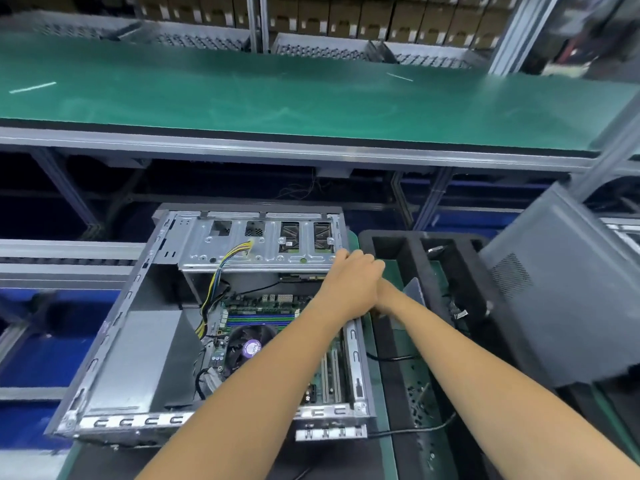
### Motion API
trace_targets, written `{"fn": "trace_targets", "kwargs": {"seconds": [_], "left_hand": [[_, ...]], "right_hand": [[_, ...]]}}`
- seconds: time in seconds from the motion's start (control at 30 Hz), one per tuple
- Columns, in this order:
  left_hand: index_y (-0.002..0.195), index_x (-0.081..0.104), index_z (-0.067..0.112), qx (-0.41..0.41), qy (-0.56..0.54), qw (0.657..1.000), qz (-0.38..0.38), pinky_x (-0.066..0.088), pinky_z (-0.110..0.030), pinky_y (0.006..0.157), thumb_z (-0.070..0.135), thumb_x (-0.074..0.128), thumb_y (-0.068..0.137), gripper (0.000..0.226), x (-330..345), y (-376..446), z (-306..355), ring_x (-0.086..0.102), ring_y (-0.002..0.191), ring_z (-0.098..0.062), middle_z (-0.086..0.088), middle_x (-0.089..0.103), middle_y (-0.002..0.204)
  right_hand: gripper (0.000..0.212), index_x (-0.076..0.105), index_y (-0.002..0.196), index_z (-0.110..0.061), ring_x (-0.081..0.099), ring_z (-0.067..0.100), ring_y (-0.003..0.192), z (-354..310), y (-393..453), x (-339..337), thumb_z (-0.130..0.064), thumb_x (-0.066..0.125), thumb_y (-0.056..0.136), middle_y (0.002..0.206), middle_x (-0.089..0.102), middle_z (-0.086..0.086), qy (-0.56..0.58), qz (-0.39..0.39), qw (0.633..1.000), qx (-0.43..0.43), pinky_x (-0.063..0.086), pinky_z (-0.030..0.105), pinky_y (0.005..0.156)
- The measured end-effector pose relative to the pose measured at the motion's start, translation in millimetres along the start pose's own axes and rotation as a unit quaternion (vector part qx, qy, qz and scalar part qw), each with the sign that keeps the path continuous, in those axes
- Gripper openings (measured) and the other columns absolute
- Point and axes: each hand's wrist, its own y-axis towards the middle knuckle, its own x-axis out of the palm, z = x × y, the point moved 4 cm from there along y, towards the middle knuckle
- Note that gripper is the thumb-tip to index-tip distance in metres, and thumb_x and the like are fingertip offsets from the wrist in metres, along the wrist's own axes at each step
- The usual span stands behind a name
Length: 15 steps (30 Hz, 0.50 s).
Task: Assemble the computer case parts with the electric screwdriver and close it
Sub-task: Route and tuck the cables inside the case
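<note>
The open computer case (214,317) lies on its side at the workbench's (388,441) front-left. My left hand (349,282) curls over its right rim, hiding my right hand (389,297); the right hand's grip cannot be determined.

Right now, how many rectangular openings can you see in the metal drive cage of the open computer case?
4, in a row across the drive cage: first opening at the left, second opening, third opening, and fourth opening nearest the left hand, which may hide another.
</note>
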Motion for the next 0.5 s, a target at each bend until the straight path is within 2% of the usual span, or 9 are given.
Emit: {"fn": "trace_targets", "kwargs": {"seconds": [0.03, 0.1, 0.17, 0.2, 0.27, 0.37, 0.43, 0.5], "left_hand": [[0.085, 0.044, 0.019, -0.002, -0.002, 1.0, -0.001, 0.026, -0.035, 0.079, 0.005, 0.042, 0.082, 0.015, 0, 4, 3, 0.046, 0.089, -0.023, -0.002, 0.057, 0.091], [0.083, 0.039, 0.02, -0.013, -0.025, 1.0, -0.005, 0.027, -0.036, 0.079, 0.006, 0.043, 0.081, 0.014, -1, 12, 14, 0.047, 0.09, -0.025, -0.004, 0.059, 0.093], [0.086, 0.044, 0.018, -0.024, -0.047, 0.998, -0.017, 0.029, -0.037, 0.079, 0.008, 0.045, 0.081, 0.012, 0, 21, 26, 0.049, 0.093, -0.027, -0.005, 0.06, 0.097], [0.09, 0.049, 0.016, -0.026, -0.055, 0.998, -0.022, 0.032, -0.037, 0.079, 0.008, 0.045, 0.081, 0.013, 3, 26, 34, 0.05, 0.094, -0.028, -0.006, 0.061, 0.098], [0.095, 0.054, 0.014, -0.033, -0.091, 0.995, -0.036, 0.034, -0.035, 0.075, 0.009, 0.045, 0.083, 0.016, 12, 32, 49, 0.053, 0.091, -0.029, -0.006, 0.062, 0.097], [0.092, 0.055, 0.014, -0.052, -0.156, 0.983, -0.076, 0.033, -0.034, 0.071, 0.007, 0.043, 0.083, 0.017, 30, 41, 68, 0.054, 0.085, -0.027, -0.003, 0.061, 0.092], [0.09, 0.056, 0.013, -0.065, -0.177, 0.977, -0.098, 0.037, -0.034, 0.07, 0.007, 0.042, 0.084, 0.016, 41, 46, 79, 0.055, 0.083, -0.027, -0.002, 0.061, 0.09], [0.086, 0.056, 0.013, -0.085, -0.193, 0.971, -0.112, 0.042, -0.035, 0.07, 0.007, 0.042, 0.084, 0.016, 51, 51, 86, 0.055, 0.079, -0.025, -0.001, 0.061, 0.088]], "right_hand": [[0.025, 0.061, 0.113, 0.006, 0.048, 0.022, 0.089, 2, -4, -9, -0.002, 0.042, 0.099, 0.102, 0.064, 0.02, -0.012, -0.028, 1.0, 0.0, 0.038, 0.03, 0.067], [0.021, 0.062, 0.093, -0.002, 0.051, 0.024, 0.081, 5, -14, -35, -0.003, 0.042, 0.096, 0.081, 0.059, 0.011, 0.007, -0.019, 1.0, -0.008, 0.038, 0.029, 0.059], [0.02, 0.06, 0.082, -0.004, 0.056, 0.026, 0.074, 23, -22, -66, -0.009, 0.046, 0.095, 0.08, 0.06, 0.015, 0.053, 0.032, 0.998, -0.013, 0.044, 0.031, 0.063], [0.023, 0.062, 0.081, 0.001, 0.059, 0.028, 0.075, 35, -26, -81, -0.011, 0.05, 0.096, 0.083, 0.063, 0.016, 0.06, 0.064, 0.996, -0.015, 0.046, 0.032, 0.066], [0.021, 0.069, 0.092, 0.004, 0.063, 0.027, 0.082, 67, -32, -109, -0.008, 0.052, 0.095, 0.094, 0.065, 0.012, 0.068, 0.136, 0.988, -0.001, 0.047, 0.03, 0.069], [0.023, 0.065, 0.097, -0.007, 0.055, 0.023, 0.078, 121, -40, -141, 0.003, 0.046, 0.092, 0.094, 0.06, 0.007, 0.122, 0.199, 0.972, 0.04, 0.04, 0.026, 0.064], [0.025, 0.063, 0.097, -0.008, 0.057, 0.027, 0.082, 155, -42, -147, 0.005, 0.044, 0.09, 0.094, 0.059, 0.009, 0.117, 0.184, 0.974, 0.064, 0.044, 0.029, 0.069], [0.025, 0.063, 0.099, -0.007, 0.061, 0.028, 0.076, 180, -40, -138, 0.005, 0.043, 0.089, 0.084, 0.06, 0.008, 0.082, 0.12, 0.985, 0.092, 0.051, 0.034, 0.071]]}}
